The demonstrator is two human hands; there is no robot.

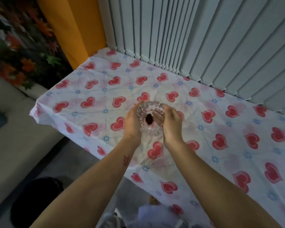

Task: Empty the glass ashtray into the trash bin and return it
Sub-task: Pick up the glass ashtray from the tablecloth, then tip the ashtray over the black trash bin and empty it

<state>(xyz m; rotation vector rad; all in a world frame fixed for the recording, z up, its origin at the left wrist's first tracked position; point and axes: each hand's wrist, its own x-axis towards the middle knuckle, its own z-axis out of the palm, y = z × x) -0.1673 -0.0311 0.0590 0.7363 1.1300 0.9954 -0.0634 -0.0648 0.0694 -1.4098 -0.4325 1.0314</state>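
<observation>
A clear cut-glass ashtray (150,112) sits at the middle of a table covered by a white cloth with red hearts (220,129). A dark clump of ash (149,119) lies in its bowl. My left hand (132,122) cups the ashtray's left side and my right hand (172,124) cups its right side, fingers curled against the glass. Whether the ashtray rests on the cloth or is lifted slightly I cannot tell. A dark round shape (36,201) on the floor at the lower left may be the trash bin.
Pale vertical blinds (204,38) run along the table's far edge. An orange curtain (72,30) hangs at the far left corner, with artificial flowers (20,55) beside it. A grey sofa (15,129) stands left of the table.
</observation>
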